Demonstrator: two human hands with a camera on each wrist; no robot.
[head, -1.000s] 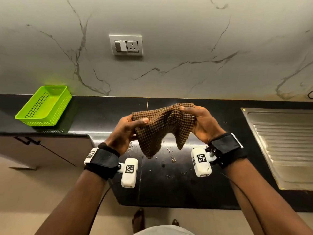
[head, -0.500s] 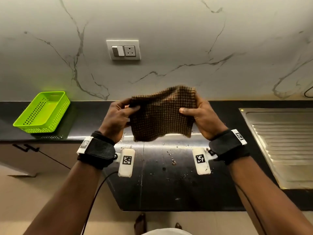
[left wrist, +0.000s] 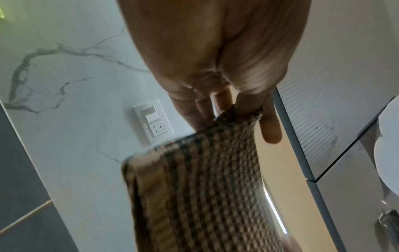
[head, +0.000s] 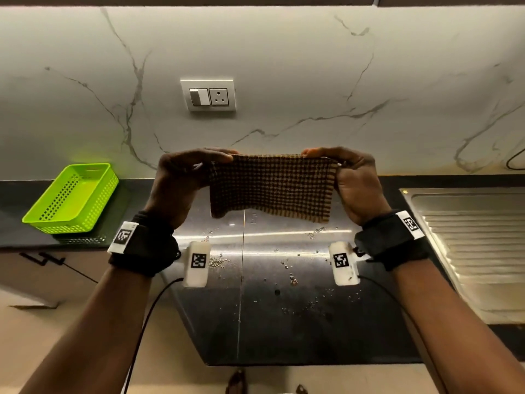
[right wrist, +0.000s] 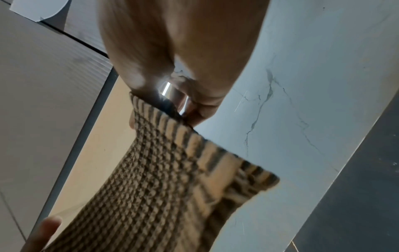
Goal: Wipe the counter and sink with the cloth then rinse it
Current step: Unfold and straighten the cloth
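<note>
Head view shows the cloth (head: 271, 189), brown and tan checked, stretched flat in the air above the black counter (head: 284, 322), its lower edge hanging free. At the cloth's left top corner the left hand (head: 181, 183) pinches the fabric between thumb and fingers; at the cloth's right top corner the right hand (head: 356, 183) pinches it the same way. Left wrist view shows the left hand (left wrist: 215, 56) with its fingers (left wrist: 270, 126) closed on a gathered corner of the cloth (left wrist: 205, 196). Right wrist view shows the right hand (right wrist: 183, 51) gripping the striped edge of the cloth (right wrist: 164, 179).

Below the cloth, the counter carries scattered crumbs and droplets (head: 292, 280). To the right of the cloth lies the steel sink drainboard (head: 477, 251), ribbed. To the left of the cloth, well apart, a green perforated basket (head: 72, 197) sits on the counter. Behind and above the cloth, a switch and socket plate (head: 208, 95) is set in the white marble wall (head: 312, 66). Both wrists wear black straps with white tagged camera units.
</note>
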